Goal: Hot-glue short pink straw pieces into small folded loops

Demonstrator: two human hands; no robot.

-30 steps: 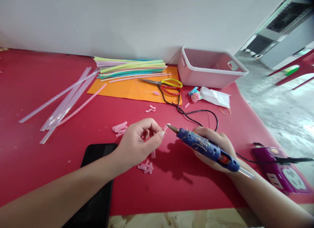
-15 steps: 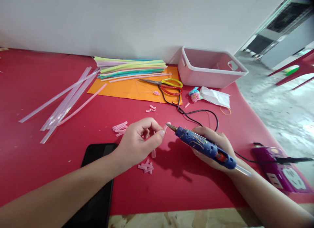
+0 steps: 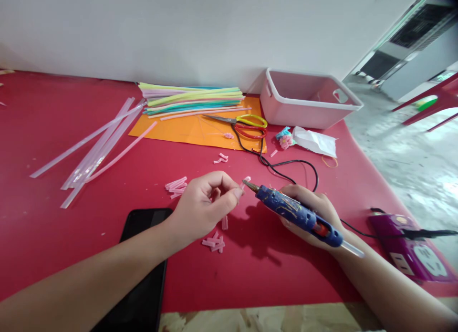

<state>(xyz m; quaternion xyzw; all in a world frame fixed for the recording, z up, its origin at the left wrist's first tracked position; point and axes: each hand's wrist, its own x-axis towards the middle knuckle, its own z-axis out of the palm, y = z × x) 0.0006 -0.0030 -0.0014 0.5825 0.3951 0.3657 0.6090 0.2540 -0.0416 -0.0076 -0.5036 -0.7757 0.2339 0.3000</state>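
Observation:
Between thumb and fingertips, my left hand (image 3: 209, 203) pinches a short piece of pink pipe cleaner (image 3: 246, 180). My right hand (image 3: 317, 212) is wrapped round a blue hot glue gun (image 3: 296, 212), tilted so that its metal nozzle points left at the pink piece; the tip looks in contact with it or very close. A clear glue stick (image 3: 352, 248) sticks out of the gun's rear. Short pink cut pieces (image 3: 214, 242) lie below my left hand, and another small pile (image 3: 176, 186) sits just left of it.
At the back, scissors (image 3: 250, 124) and coloured pipe cleaners (image 3: 193, 100) rest on orange card (image 3: 171, 131). A pink bin (image 3: 304, 110) stands back right. Clear glue sticks (image 3: 96, 153) lie left, a phone (image 3: 143, 274) under my left forearm, a purple power strip (image 3: 411, 248) right. The gun's black cord (image 3: 296, 161) loops behind.
Both hands hold nearly the same pose. The view has shifted very slightly, and the glue stick's rear end shows a little less behind the gun.

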